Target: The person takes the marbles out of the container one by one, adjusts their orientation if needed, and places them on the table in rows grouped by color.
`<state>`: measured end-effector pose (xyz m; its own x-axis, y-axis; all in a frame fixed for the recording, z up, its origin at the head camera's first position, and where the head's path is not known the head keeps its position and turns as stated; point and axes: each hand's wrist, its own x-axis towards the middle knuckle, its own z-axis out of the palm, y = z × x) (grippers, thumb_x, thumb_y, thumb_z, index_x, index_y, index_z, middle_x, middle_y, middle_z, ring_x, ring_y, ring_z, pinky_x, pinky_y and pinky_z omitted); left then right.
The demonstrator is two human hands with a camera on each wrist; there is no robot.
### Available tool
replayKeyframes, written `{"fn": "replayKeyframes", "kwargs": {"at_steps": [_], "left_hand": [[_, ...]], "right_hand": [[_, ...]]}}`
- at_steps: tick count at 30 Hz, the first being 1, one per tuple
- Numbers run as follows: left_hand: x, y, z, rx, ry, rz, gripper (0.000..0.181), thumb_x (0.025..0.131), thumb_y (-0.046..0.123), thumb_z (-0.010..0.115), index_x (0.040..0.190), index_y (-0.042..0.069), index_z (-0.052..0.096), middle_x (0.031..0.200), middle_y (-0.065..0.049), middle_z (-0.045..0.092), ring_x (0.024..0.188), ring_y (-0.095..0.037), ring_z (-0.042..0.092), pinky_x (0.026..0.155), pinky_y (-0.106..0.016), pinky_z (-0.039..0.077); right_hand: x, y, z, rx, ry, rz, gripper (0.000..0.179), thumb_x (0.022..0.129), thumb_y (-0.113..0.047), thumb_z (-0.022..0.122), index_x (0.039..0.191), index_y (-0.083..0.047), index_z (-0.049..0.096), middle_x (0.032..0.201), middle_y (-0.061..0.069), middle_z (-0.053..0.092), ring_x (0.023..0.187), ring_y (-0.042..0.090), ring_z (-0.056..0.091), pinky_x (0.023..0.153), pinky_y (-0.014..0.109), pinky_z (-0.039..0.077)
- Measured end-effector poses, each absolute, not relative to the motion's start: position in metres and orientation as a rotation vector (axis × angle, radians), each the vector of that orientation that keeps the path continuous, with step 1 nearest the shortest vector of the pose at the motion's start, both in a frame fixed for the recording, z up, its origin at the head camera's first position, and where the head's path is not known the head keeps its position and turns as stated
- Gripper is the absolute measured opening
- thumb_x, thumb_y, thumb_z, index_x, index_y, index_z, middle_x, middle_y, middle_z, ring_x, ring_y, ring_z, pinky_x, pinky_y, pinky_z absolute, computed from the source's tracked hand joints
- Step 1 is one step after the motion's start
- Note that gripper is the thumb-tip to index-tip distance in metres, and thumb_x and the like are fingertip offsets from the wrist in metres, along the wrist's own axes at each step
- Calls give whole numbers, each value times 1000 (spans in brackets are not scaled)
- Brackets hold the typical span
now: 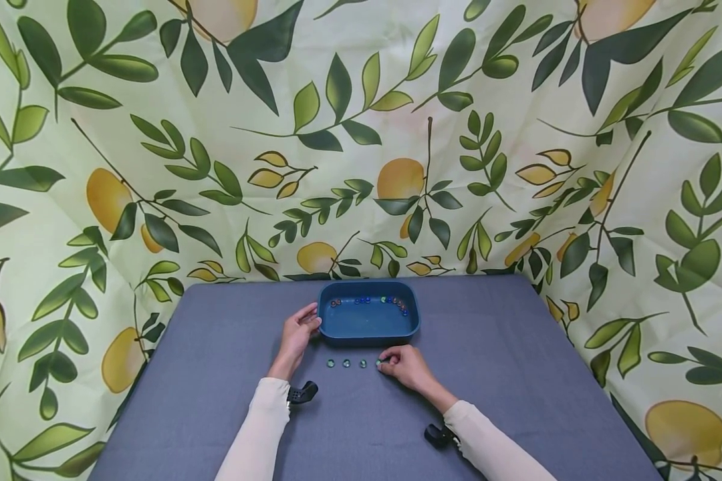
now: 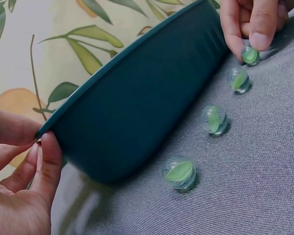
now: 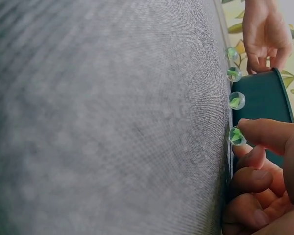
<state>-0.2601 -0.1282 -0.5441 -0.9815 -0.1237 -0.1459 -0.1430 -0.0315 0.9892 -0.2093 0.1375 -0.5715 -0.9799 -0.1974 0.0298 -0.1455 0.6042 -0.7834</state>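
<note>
A dark blue-teal rectangular tub (image 1: 369, 339) stands toward the back of the table, with several small marbles (image 1: 397, 304) in orange, blue and green inside. My left hand (image 1: 297, 337) pinches the tub's rim at its left end, thumb and fingers on either side in the left wrist view. In front of the tub, clear glass marbles with green swirls form a row: a left one (image 2: 179, 172), a middle one (image 2: 214, 119) and another (image 2: 238, 80). At the row's right end, my right hand (image 1: 408, 367) pinches a further green-swirl marble (image 3: 237, 136) between thumb and index finger, at the cloth.
Grey-blue cloth (image 1: 216, 374) covers the table. Hanging fabric printed with leaves and fruit (image 1: 337, 167) encloses the back and sides. A black device (image 1: 303, 393) is on the left wrist, and a similar black device (image 1: 438, 436) on the right.
</note>
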Motion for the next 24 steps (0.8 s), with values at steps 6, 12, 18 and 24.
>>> {"fn": "replayKeyframes", "kwargs": {"at_steps": [6,12,18,24], "left_hand": [[-259,-128,-544,-308,2175,2222,43,94,5,60,137,6,56,134,-17,58,110,-18,58,84,-31,53],[-260,-128,-544,-301,2177,2221,43,95,4,59,138,5,55,135,-19,57,108,-17,59,83,-30,53],[-261,-129,-544,-290,2170,2223,44,95,4,60,139,6,55,136,-19,56,109,-16,58,86,-31,53],[-260,-128,-544,-286,2167,2223,44,95,4,61,138,5,55,136,-20,56,104,-13,58,87,-34,53]], "right_hand": [[-207,139,-568,-316,2752,-1351,13,81,-18,78,91,-10,75,63,-10,53,56,2,45,54,19,38],[-206,143,-563,-339,2763,-1382,11,82,-17,78,89,-11,74,63,-10,52,54,3,44,52,20,37],[-205,150,-563,-246,2753,-1362,11,82,-15,77,91,-9,74,63,-8,52,55,4,45,51,19,36],[-202,153,-561,-212,2739,-1343,13,81,-14,78,91,-9,73,64,-7,53,55,5,45,50,20,35]]}}
